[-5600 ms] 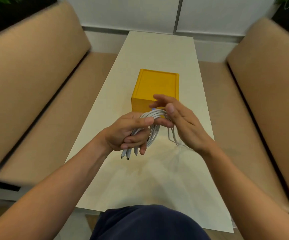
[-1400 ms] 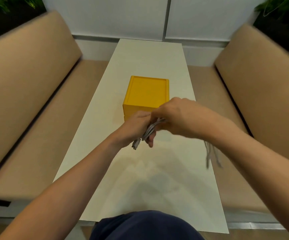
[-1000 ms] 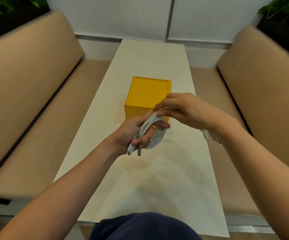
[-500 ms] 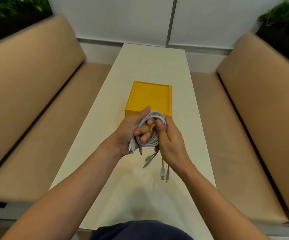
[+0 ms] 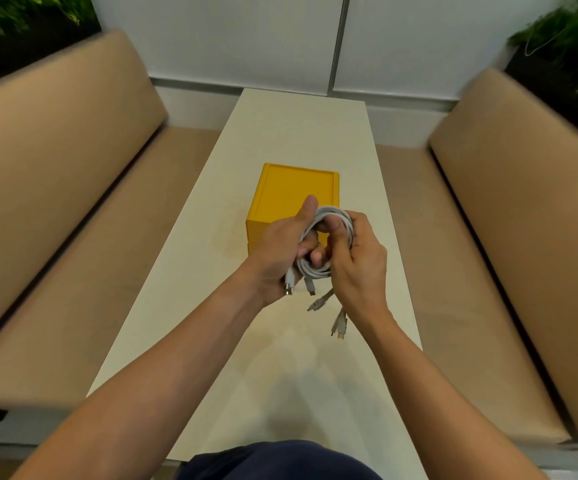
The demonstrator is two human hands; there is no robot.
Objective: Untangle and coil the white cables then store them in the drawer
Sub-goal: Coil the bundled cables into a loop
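A coil of white cables [image 5: 329,220] hangs in the air above the white table [image 5: 280,341], just in front of the yellow drawer box [image 5: 294,192]. My left hand [image 5: 277,254] grips the coil's left side, with its fingers through the loop and its thumb up. My right hand [image 5: 360,265] holds the coil's right side, fingers curled round the strands. Several plug ends [image 5: 337,323] dangle below my hands. The drawer box's front face is mostly hidden behind my hands.
Tan cushioned benches run along both sides of the table, the left bench [image 5: 55,209] and the right bench [image 5: 523,220]. A white wall [image 5: 280,39] closes the far end. Green plants [image 5: 575,26] sit in the upper corners.
My right hand came in from above the coil to close round its right side. The loose cable tails, earlier off to the right, now hang short below my hands.
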